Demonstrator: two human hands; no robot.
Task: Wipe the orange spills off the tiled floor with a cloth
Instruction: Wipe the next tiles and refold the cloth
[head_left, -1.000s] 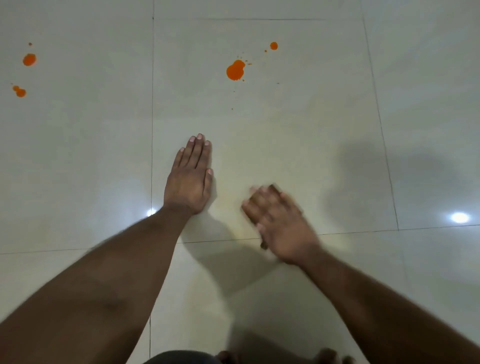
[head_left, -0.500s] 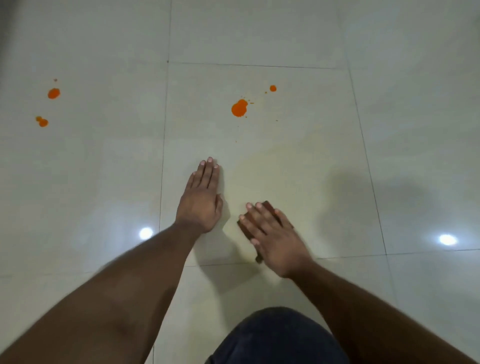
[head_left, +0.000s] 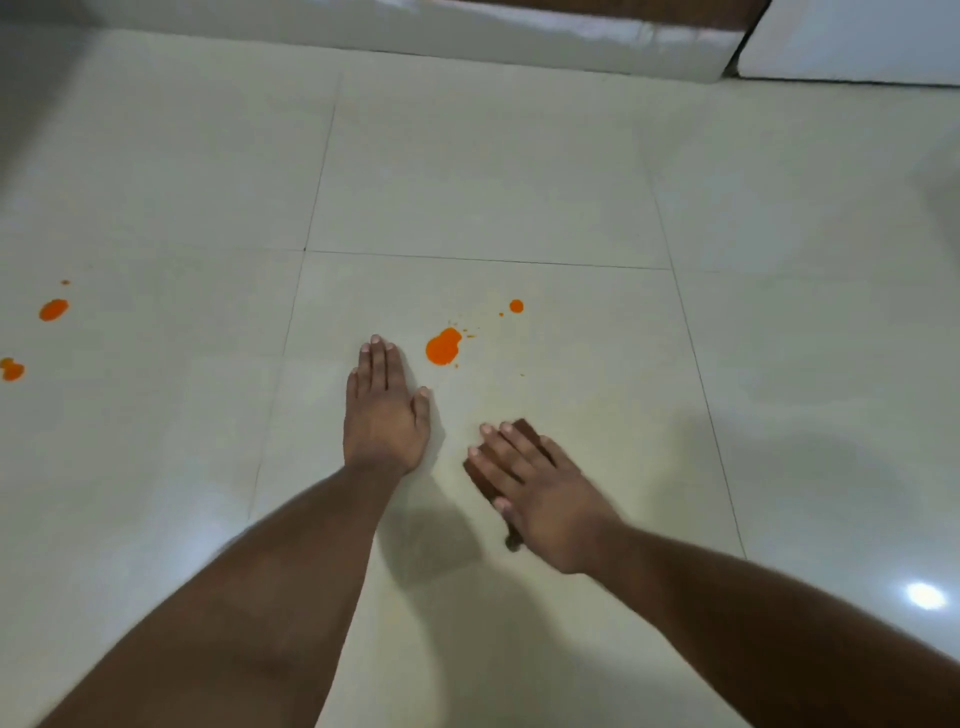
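Cloth (head_left: 524, 457), brown, lies under the flat-fingered right hand (head_left: 540, 493); left hand (head_left: 384, 415) flat on floor (head_left: 467, 182).

This looks like a room in a home. Large glossy cream floor tiles (head_left: 483, 171) with thin dark grout lines reflect ceiling lights. At the far edge runs a tiled skirting (head_left: 519, 36) below brown wood, with a white panel (head_left: 857, 41) at far right.

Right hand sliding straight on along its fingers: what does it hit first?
Likely the left hand: the right hand, flat on the dark brown cloth, points up-left, probably passing left of the large orange spill.
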